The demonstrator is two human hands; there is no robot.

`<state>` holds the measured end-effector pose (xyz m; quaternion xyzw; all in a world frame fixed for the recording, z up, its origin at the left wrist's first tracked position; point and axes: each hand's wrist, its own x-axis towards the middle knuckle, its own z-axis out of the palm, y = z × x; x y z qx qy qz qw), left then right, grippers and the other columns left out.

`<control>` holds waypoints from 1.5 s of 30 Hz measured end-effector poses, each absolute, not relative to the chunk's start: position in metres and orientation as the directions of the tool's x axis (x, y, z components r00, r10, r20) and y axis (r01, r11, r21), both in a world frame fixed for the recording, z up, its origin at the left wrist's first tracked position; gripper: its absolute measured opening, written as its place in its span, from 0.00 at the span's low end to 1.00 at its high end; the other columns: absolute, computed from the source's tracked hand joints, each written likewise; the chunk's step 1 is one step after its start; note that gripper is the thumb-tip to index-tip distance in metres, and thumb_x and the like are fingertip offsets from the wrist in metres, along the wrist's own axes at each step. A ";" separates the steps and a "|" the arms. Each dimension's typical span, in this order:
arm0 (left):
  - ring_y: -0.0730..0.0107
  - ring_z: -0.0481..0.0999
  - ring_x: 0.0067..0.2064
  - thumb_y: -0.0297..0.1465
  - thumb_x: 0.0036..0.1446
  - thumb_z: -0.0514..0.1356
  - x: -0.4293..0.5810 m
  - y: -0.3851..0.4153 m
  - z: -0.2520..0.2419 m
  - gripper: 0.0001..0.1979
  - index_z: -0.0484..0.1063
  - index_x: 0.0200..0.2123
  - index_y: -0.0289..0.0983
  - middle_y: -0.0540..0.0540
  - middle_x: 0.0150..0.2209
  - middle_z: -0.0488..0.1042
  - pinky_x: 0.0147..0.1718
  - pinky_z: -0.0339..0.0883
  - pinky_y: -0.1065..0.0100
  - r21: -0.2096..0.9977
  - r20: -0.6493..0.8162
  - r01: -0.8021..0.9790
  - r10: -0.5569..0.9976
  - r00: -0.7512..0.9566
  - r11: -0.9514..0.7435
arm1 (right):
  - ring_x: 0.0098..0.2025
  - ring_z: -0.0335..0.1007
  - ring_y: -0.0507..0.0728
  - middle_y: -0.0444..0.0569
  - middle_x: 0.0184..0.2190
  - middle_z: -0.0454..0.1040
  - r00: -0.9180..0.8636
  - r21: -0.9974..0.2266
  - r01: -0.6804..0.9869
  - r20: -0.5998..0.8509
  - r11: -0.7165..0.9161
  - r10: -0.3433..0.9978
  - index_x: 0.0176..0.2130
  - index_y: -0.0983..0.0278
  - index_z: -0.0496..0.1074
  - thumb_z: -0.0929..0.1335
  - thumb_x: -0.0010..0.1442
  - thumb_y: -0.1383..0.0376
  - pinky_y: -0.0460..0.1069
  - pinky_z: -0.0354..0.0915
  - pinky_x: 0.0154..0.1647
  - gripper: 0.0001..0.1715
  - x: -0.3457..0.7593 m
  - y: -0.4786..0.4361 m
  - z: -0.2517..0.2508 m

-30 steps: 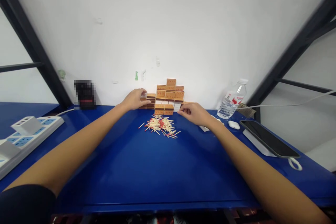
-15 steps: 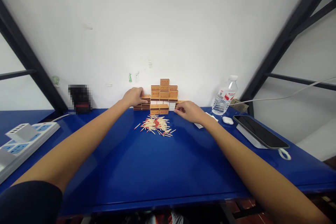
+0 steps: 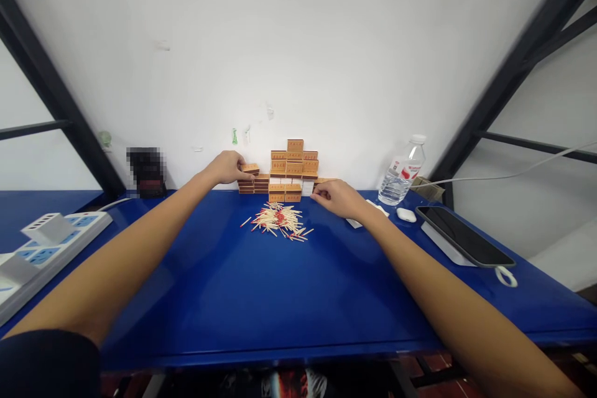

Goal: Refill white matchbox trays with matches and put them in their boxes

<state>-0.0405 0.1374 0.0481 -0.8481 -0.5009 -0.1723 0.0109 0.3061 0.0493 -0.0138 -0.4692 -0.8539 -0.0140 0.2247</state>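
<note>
Orange matchboxes (image 3: pixel 293 168) stand stacked in a stepped pile against the wall, several of them upright with their labels forward. My left hand (image 3: pixel 227 168) grips a single matchbox (image 3: pixel 250 169) just above the lower left stack (image 3: pixel 260 183). At the right side of the pile is my right hand (image 3: pixel 336 197), its thumb and fingers pinched together; whatever they may hold is hidden. White inner trays (image 3: pixel 307 188) show in the pile's lower row. A loose heap of red-tipped matches (image 3: pixel 278 219) lies on the blue table (image 3: pixel 261 298) in front.
Beyond my right hand stand a water bottle (image 3: pixel 403 171), a white earphone case (image 3: pixel 406 215) and a phone (image 3: pixel 461 235). White paper (image 3: pixel 354 222) lies beneath my right forearm. A power strip (image 3: pixel 69 236) and a pixelated dark object (image 3: pixel 146 171) are on the left.
My left hand has lifted a matchbox slightly up from the left stack, and it now shows in my fingers. My right hand stays at the pile's right side.
</note>
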 end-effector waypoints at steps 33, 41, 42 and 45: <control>0.60 0.81 0.41 0.47 0.55 0.71 -0.025 -0.006 -0.009 0.19 0.81 0.44 0.41 0.46 0.42 0.83 0.41 0.72 0.60 0.422 0.638 0.573 0.679 0.364 -0.703 | 0.37 0.71 0.55 0.51 0.43 0.76 -0.205 -0.964 -0.003 0.260 0.265 0.944 0.41 0.61 0.77 0.73 0.59 0.47 0.46 0.69 0.26 0.21 0.206 -0.014 -0.019; 0.61 0.79 0.38 0.47 0.56 0.71 -0.021 -0.009 -0.009 0.18 0.81 0.42 0.41 0.46 0.38 0.83 0.38 0.70 0.61 0.387 0.637 0.592 0.670 0.382 -0.706 | 0.38 0.71 0.55 0.50 0.41 0.75 -0.159 -0.969 -0.033 0.246 0.244 0.956 0.38 0.62 0.76 0.73 0.58 0.46 0.46 0.70 0.26 0.22 0.199 -0.019 -0.018; 0.61 0.79 0.38 0.47 0.56 0.70 -0.021 -0.010 -0.009 0.18 0.82 0.42 0.41 0.46 0.38 0.83 0.37 0.70 0.61 0.378 0.635 0.599 0.668 0.388 -0.706 | 0.38 0.71 0.55 0.50 0.41 0.76 -0.208 -0.973 -0.044 0.231 0.227 0.950 0.39 0.61 0.76 0.73 0.58 0.46 0.46 0.71 0.26 0.22 0.198 -0.021 -0.018; 0.61 0.77 0.37 0.47 0.58 0.69 -0.018 -0.011 -0.009 0.18 0.82 0.43 0.41 0.46 0.36 0.82 0.37 0.68 0.62 0.348 0.619 0.610 0.663 0.420 -0.712 | 0.31 0.71 0.53 0.49 0.38 0.77 -0.326 -0.982 -0.005 0.178 0.187 0.928 0.41 0.62 0.76 0.72 0.59 0.45 0.46 0.70 0.25 0.24 0.195 -0.024 -0.019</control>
